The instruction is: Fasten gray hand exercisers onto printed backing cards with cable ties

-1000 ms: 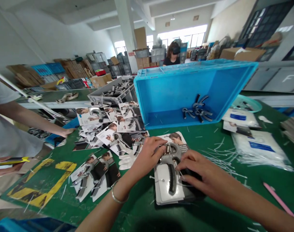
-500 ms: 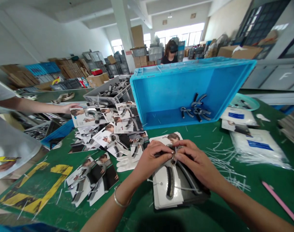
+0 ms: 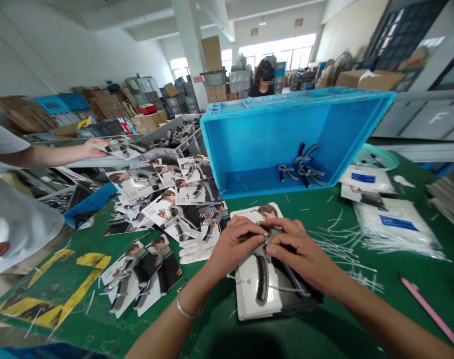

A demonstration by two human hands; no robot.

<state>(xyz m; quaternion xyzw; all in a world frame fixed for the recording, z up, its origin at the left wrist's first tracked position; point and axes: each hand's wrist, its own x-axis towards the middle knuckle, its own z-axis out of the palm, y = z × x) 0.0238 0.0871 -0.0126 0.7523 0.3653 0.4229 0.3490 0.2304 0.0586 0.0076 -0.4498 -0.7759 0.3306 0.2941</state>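
Observation:
A hand grip strengthener with grey-black handles [image 3: 262,279] lies on a stack of printed cards [image 3: 245,299] in front of me. My left hand [image 3: 239,244] and my right hand [image 3: 296,247] meet at its upper end, fingertips pinched together. Between them shows a thin pale tip, apparently of a cable tie [image 3: 266,239]; the fingers cover most of it. The right hand also hides part of the right handle. Lower down, another white cable tie [image 3: 282,289] runs across the handles, its head sticking out at the card's left edge.
A blue crate [image 3: 249,144] on its side holds several grips. Carded grips [image 3: 125,279] and a white glove [image 3: 193,251] lie left. Loose cable ties [image 3: 339,244], bagged ties [image 3: 406,227] and a pink stick [image 3: 432,314] are right. A co-worker's hand [image 3: 94,148] holds a carded grip.
My fingertips have shifted slightly at the grip's upper end, the right thumb and finger moving a little left. The co-worker's hand at left has risen with a carded grip.

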